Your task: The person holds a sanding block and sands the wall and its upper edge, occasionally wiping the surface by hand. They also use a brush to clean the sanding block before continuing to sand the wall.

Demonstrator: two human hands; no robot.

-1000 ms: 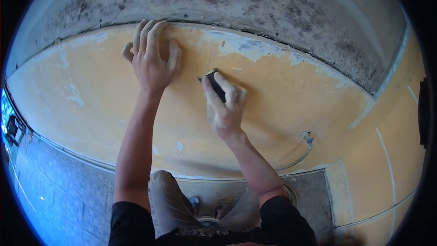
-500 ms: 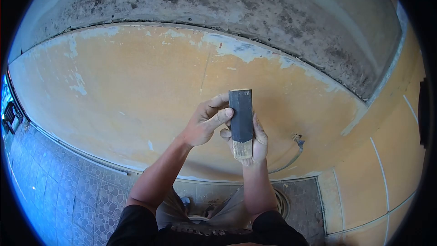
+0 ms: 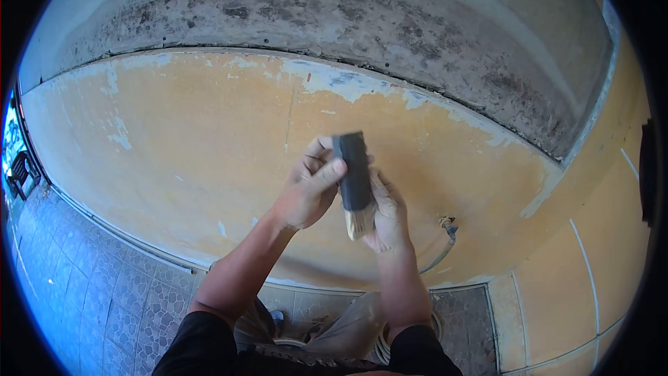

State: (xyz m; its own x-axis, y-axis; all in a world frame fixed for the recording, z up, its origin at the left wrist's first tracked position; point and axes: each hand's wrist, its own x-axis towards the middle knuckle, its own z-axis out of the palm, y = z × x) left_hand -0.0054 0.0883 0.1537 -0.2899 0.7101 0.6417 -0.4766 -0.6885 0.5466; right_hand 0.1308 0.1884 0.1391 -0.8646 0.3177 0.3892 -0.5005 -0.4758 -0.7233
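A sanding block (image 3: 353, 174), a pale wooden piece wrapped in dark grey sandpaper, is held up in front of the wall between both hands. Its bare wood end (image 3: 355, 224) points down toward me. My left hand (image 3: 309, 188) grips the upper left side, thumb across the dark face and fingers behind. My right hand (image 3: 390, 217) closes on the lower right side, dusty, with some of its fingers hidden behind the block.
Before me stands a yellow wall (image 3: 209, 132) with peeling white patches under a stained grey surface (image 3: 313, 17). A tap with a hose (image 3: 450, 230) juts out at right. A dark chair (image 3: 22, 174) stands far left on the tiled floor (image 3: 104, 292).
The sanding block has shifted a little left and tilted, its top leaning left. My right hand has turned on its side of the block. The whole view has moved slightly.
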